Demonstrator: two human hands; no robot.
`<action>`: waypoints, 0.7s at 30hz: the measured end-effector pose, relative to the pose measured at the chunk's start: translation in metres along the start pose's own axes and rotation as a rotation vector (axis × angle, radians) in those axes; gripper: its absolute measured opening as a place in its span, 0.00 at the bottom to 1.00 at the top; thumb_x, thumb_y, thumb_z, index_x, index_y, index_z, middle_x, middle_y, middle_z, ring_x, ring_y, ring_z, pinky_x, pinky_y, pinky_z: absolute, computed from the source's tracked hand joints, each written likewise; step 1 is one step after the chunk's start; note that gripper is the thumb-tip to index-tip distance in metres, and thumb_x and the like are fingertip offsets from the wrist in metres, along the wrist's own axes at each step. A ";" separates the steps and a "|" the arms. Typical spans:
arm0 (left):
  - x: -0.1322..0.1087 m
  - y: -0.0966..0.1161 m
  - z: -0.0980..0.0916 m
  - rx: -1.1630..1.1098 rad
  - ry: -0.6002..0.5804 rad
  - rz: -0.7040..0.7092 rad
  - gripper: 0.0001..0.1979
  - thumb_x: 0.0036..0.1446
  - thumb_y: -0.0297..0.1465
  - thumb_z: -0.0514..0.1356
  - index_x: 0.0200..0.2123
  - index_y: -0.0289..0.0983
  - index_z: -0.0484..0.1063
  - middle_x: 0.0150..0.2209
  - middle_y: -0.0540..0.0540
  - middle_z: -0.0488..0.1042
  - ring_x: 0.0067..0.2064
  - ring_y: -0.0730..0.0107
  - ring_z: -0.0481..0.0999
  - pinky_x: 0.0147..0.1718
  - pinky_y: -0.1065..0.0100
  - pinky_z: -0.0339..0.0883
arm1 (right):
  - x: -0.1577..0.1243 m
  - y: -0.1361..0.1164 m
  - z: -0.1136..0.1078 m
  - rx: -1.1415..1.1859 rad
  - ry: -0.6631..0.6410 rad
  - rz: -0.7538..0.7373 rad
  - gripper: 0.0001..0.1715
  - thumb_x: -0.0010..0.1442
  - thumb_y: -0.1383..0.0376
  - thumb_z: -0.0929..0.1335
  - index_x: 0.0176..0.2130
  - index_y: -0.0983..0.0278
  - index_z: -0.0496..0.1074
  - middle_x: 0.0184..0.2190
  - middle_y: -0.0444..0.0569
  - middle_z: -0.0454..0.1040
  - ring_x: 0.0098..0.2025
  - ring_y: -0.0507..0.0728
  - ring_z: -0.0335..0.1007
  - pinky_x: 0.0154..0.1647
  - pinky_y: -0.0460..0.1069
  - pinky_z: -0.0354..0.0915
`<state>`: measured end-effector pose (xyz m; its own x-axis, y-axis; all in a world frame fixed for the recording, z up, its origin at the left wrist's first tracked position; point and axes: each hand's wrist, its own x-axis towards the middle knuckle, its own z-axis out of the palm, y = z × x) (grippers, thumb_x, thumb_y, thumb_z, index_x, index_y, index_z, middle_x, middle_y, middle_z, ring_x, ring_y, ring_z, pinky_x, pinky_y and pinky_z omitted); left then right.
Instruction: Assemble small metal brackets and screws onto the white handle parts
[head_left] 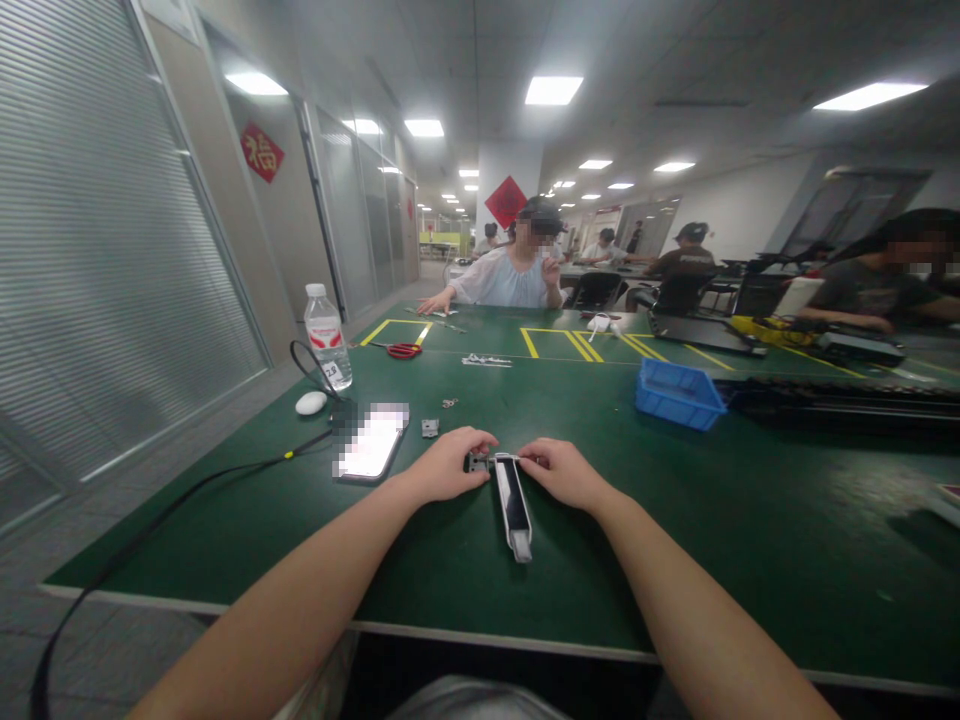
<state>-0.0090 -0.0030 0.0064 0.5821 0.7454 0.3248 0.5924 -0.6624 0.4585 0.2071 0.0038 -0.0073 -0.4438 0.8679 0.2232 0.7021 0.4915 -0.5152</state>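
Observation:
My left hand (456, 464) curls its thumb and fingers around a small grey metal part with holes (478, 463), just above the table. Right beside that part lies a slim white device with a long dark panel (513, 498), its pale narrow end (522, 546) pointing toward me. My right hand (561, 471) is closed, fingertips pinched together at the device's far right corner. Whatever sits between those fingertips is too small to make out. A second small metal piece (430, 428) rests on the table beyond my left hand, with tiny metal bits (449, 403) farther off.
Left of my hands lie a phone (373, 442), a white oval object (311, 403), a black strap (225, 468) and a water bottle (328, 338). Red-handled scissors (403, 350) and a blue bin (679, 393) are farther out. Across the green table (600, 610) sits a person (517, 270).

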 end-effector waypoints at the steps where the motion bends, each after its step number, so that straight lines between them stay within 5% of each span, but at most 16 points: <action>1: 0.000 0.000 -0.001 0.001 -0.001 -0.001 0.19 0.47 0.27 0.61 0.45 0.36 0.67 0.40 0.46 0.71 0.41 0.66 0.70 0.41 0.66 0.65 | 0.000 0.000 -0.001 0.004 -0.002 0.000 0.13 0.58 0.66 0.62 0.37 0.65 0.76 0.31 0.49 0.73 0.31 0.52 0.65 0.34 0.48 0.61; 6: 0.000 0.000 -0.009 -0.016 0.058 -0.025 0.19 0.49 0.29 0.60 0.47 0.36 0.67 0.42 0.45 0.71 0.42 0.65 0.71 0.44 0.64 0.65 | -0.001 -0.001 -0.002 0.030 -0.005 0.017 0.14 0.56 0.67 0.63 0.39 0.65 0.75 0.31 0.49 0.74 0.29 0.51 0.65 0.32 0.47 0.61; 12: 0.002 -0.018 -0.019 0.179 0.265 -0.246 0.17 0.47 0.21 0.55 0.43 0.35 0.70 0.45 0.42 0.70 0.48 0.60 0.68 0.51 0.59 0.62 | -0.001 0.000 -0.002 0.059 0.045 0.046 0.15 0.54 0.68 0.64 0.41 0.66 0.74 0.30 0.48 0.73 0.28 0.51 0.64 0.31 0.47 0.62; 21: -0.003 -0.039 -0.018 0.368 0.068 -0.475 0.29 0.52 0.17 0.49 0.58 0.35 0.57 0.50 0.38 0.70 0.50 0.59 0.69 0.48 0.63 0.63 | 0.000 0.005 -0.001 0.041 0.130 0.019 0.14 0.55 0.67 0.63 0.40 0.65 0.74 0.29 0.47 0.72 0.28 0.51 0.63 0.32 0.47 0.61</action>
<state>-0.0438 0.0218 0.0030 0.1768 0.9610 0.2127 0.9397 -0.2290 0.2538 0.2109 0.0064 -0.0088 -0.3531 0.8803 0.3168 0.6854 0.4739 -0.5529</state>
